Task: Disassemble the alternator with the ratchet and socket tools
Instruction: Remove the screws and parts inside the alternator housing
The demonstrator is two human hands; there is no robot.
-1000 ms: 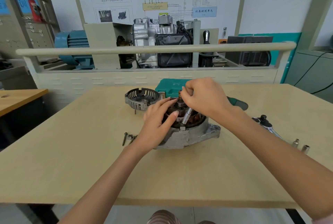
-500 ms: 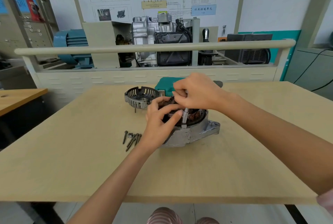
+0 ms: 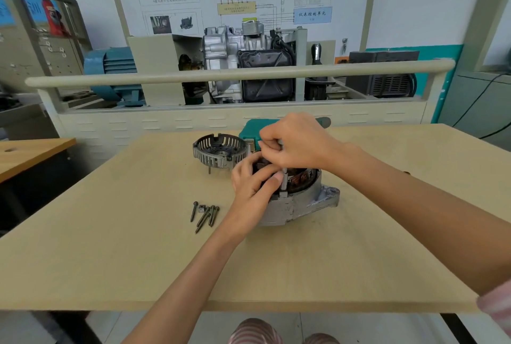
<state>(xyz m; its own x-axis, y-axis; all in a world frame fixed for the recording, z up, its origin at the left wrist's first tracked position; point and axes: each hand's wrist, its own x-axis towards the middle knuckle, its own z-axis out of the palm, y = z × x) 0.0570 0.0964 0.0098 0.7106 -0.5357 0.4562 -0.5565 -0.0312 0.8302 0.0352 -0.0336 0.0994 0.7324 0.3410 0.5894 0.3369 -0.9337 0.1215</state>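
Observation:
The alternator body point(image 3: 300, 204), a grey cast housing with copper windings showing, sits mid-table. My left hand point(image 3: 253, 183) grips its top left side, fingers curled over the rim and thumb against a slim silver socket tool point(image 3: 284, 182) standing upright on the housing. My right hand point(image 3: 294, 143) pinches the top of that tool from above. The removed slotted end cover point(image 3: 219, 151) lies behind and left of the alternator. Several loose bolts point(image 3: 206, 213) lie on the table to the left.
A teal tool case point(image 3: 250, 129) sits behind my hands at the table's far edge. Beyond it stands a rail with an engine display and a wall board. A second wooden bench point(image 3: 30, 150) is at the left.
My right hand rose a little and the socket tool went from tilted to upright. The view shifted, so the ratchet and sockets at the right are out of view.

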